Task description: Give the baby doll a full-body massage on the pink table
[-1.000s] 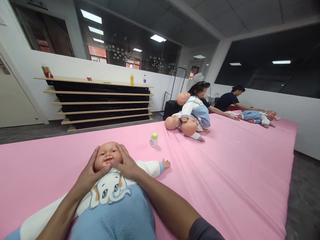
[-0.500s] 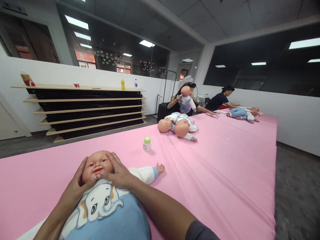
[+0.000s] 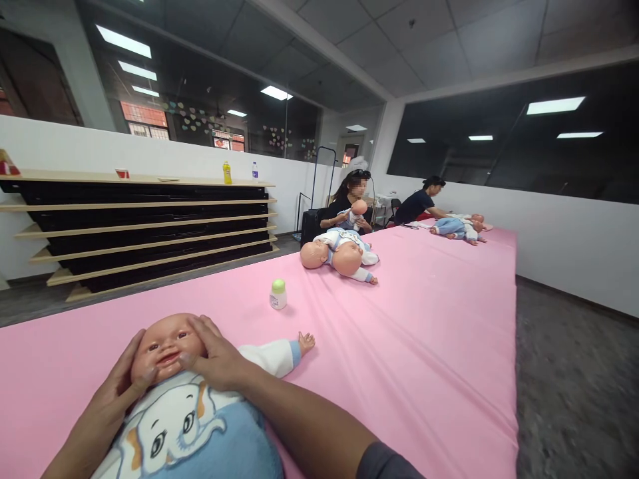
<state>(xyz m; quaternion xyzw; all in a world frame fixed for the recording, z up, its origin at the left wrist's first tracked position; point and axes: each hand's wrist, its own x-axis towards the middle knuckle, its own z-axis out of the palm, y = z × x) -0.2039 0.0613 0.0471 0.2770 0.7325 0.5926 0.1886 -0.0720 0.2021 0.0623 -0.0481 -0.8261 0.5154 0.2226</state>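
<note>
Soft light falls evenly; white panels [image 3: 556,105] glow in dark windows [image 3: 594,173]; outer edges look stretched.

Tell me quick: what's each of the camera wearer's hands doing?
Left hand: cupped, holding one side of the doll's head.
Right hand: cupped, holding the other side.

Likely training room [image 3: 574,243]: baby dolls [image 3: 167,342] along pink-covered table [image 3: 399,326], wide interior windows [image 3: 219,80].

The doll's head [image 3: 168,347] is showing smooth, glossy plastic, the suit [image 3: 214,447] fuzzy, matt cloth, the sheet [image 3: 409,332] a faint sheen.
</note>
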